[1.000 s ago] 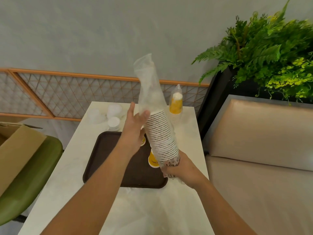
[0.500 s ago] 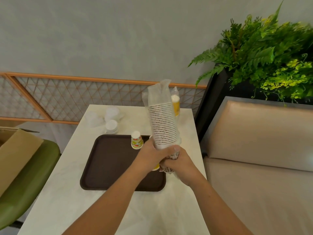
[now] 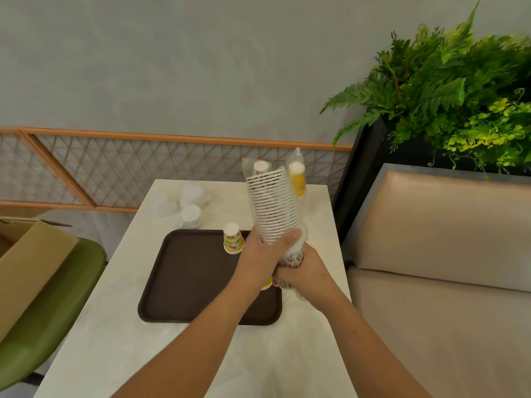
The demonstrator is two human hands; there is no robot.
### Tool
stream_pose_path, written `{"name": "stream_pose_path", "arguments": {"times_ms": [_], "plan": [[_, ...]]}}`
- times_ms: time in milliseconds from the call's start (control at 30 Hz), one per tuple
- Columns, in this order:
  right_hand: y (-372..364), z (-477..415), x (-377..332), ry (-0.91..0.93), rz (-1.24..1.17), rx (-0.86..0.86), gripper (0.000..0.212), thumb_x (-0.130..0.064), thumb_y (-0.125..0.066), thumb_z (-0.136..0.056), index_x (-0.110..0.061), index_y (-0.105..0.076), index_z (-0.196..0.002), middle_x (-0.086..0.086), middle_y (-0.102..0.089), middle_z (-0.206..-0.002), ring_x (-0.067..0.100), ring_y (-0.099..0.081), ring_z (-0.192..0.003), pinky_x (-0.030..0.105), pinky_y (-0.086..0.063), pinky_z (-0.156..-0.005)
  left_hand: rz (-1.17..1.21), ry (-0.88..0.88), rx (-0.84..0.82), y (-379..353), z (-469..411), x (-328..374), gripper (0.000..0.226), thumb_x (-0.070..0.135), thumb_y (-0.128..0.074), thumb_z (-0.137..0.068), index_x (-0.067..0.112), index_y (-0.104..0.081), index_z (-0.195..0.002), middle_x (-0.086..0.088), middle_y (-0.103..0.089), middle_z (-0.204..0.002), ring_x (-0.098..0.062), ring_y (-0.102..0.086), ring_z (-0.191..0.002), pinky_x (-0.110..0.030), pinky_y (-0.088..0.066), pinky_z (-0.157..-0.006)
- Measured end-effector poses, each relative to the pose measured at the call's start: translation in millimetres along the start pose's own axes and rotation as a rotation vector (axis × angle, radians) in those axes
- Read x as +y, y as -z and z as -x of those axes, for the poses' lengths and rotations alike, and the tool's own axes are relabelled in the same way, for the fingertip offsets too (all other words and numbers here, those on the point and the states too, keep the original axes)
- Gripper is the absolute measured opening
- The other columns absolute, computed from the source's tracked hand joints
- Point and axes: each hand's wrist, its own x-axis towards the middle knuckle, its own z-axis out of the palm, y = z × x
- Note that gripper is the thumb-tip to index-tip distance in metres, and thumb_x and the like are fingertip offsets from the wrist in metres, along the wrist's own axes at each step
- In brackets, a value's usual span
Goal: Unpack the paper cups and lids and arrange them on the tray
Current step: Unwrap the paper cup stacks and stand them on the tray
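Observation:
A tall stack of paper cups (image 3: 273, 208) stands nearly upright above the brown tray (image 3: 189, 280), with a clear plastic sleeve bunched low around its base. My left hand (image 3: 264, 254) grips the lower part of the stack. My right hand (image 3: 301, 271) grips the bottom end and the gathered sleeve. An upside-down cup stack (image 3: 233, 239) with green and orange print stands on the tray's far edge. A yellow cup (image 3: 267, 283) on the tray is mostly hidden behind my left hand. White lids (image 3: 191, 215) lie on the table beyond the tray.
A wrapped stack of yellow cups (image 3: 297, 179) stands at the table's far right. A cardboard box (image 3: 26, 268) rests on a green chair (image 3: 51, 311) at left. A beige bench (image 3: 442, 271) and a planter (image 3: 459, 90) lie to the right. A lattice rail (image 3: 143, 170) runs behind the table.
My left hand slid down from the top of the stack to its lower part, pushing the plastic sleeve down with it. The top cups now stand bare.

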Motion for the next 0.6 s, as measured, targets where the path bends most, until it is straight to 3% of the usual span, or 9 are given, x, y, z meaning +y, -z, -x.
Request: {"name": "stream_pose_path", "arguments": {"times_ms": [67, 133, 200, 267, 300, 367, 433, 467, 600], "plan": [[4.1, 2.0, 7.0, -0.002, 0.006, 0.012, 0.056, 0.0, -0.077, -0.075, -0.021, -0.065, -0.125, 0.0, -0.077, -0.098, 0.02, -0.076, -0.088, 0.036, -0.064, -0.07, -0.087, 0.033, -0.118, 5.4, 3.3, -4.7, 0.061, 0.052, -0.089, -0.075, 0.037, -0.064, -0.128, 0.012, -0.075, -0.122, -0.011, -0.071, -0.115, -0.031, -0.06, -0.091], [4.8, 4.3, 11.7, -0.01, 0.003, 0.026, 0.06, -0.015, -0.08, -0.068, -0.026, -0.064, -0.124, 0.002, -0.075, -0.102, 0.022, -0.075, -0.091, 0.041, -0.065, -0.074, -0.129, 0.036, -0.165, 10.1, 1.6, 1.3, 0.076, 0.062, -0.089, -0.067, 0.036, -0.062, -0.133, 0.014, -0.073, -0.125, -0.009, -0.068, -0.119, -0.027, -0.059, -0.091], [5.7, 4.6, 13.2, -0.052, 0.044, 0.027, 0.058, -0.027, -0.082, -0.06, -0.024, -0.067, -0.116, 0.004, -0.074, -0.098, 0.022, -0.075, -0.089, 0.043, -0.066, -0.075, -0.054, -0.01, -0.039, 14.3, -7.2, 15.0, 0.103, 0.071, -0.089, -0.058, 0.028, -0.052, -0.145, 0.014, -0.066, -0.136, -0.01, -0.063, -0.127, -0.03, -0.056, -0.098], [2.4, 6.5, 14.1, -0.059, 0.074, 0.001, 0.046, -0.019, -0.084, -0.065, -0.017, -0.069, -0.109, -0.001, -0.074, -0.088, 0.016, -0.074, -0.081, 0.034, -0.064, -0.069, 0.059, -0.042, 0.109, 18.0, -17.0, 29.8, 0.127, 0.077, -0.087, -0.052, 0.034, -0.032, -0.158, 0.014, -0.053, -0.147, -0.011, -0.055, -0.133, -0.037, -0.051, -0.107], [-0.5, 7.8, 13.9, -0.05, 0.062, -0.016, 0.038, -0.01, -0.083, -0.07, -0.014, -0.07, -0.106, -0.004, -0.073, -0.082, 0.013, -0.073, -0.076, 0.029, -0.061, -0.065, 0.075, -0.04, 0.143, 17.3, -19.9, 35.5, 0.129, 0.076, -0.087, -0.052, 0.041, -0.026, -0.159, 0.015, -0.051, -0.147, -0.011, -0.055, -0.133, -0.039, -0.05, -0.107], [-6.4, 9.7, 11.1, -0.033, 0.044, -0.029, 0.034, -0.003, -0.08, -0.073, -0.013, -0.07, -0.104, -0.005, -0.072, -0.078, 0.014, -0.071, -0.072, 0.028, -0.056, -0.063, -0.023, -0.08, 0.146, 11.0, -20.9, 36.8, 0.106, 0.062, -0.09, -0.066, 0.041, -0.034, -0.153, 0.019, -0.059, -0.136, -0.004, -0.062, -0.122, -0.032, -0.053, -0.099], [-9.4, 9.3, 4.4, -0.023, 0.022, 0.002, 0.035, 0.001, -0.079, -0.074, -0.013, -0.071, -0.105, -0.001, -0.074, -0.08, 0.016, -0.073, -0.073, 0.03, -0.059, -0.062, -0.117, -0.113, 0.167, 2.3, -18.5, 27.4, 0.07, 0.039, -0.09, -0.079, 0.031, -0.051, -0.137, 0.017, -0.067, -0.121, -0.001, -0.067, -0.111, -0.026, -0.056, -0.091], [-9.6, 8.3, 1.5, -0.028, 0.017, 0.021, 0.037, 0.003, -0.079, -0.075, -0.014, -0.071, -0.106, 0.001, -0.075, -0.082, 0.017, -0.074, -0.075, 0.032, -0.062, -0.063, -0.134, -0.121, 0.182, -0.5, -16.3, 22.9, 0.063, 0.035, -0.09, -0.08, 0.029, -0.054, -0.131, 0.015, -0.069, -0.118, 0.0, -0.067, -0.108, -0.025, -0.058, -0.09], [-13.1, 8.0, 0.0, -0.065, 0.004, 0.076, 0.041, 0.0, -0.083, -0.076, -0.022, -0.068, -0.108, 0.0, -0.076, -0.086, 0.018, -0.076, -0.08, 0.036, -0.065, -0.069, -0.225, -0.116, 0.179, -6.2, -5.0, 9.7, 0.07, 0.038, -0.091, -0.077, 0.035, -0.047, -0.132, 0.021, -0.062, -0.119, 0.001, -0.062, -0.111, -0.011, -0.05, -0.079]]}}
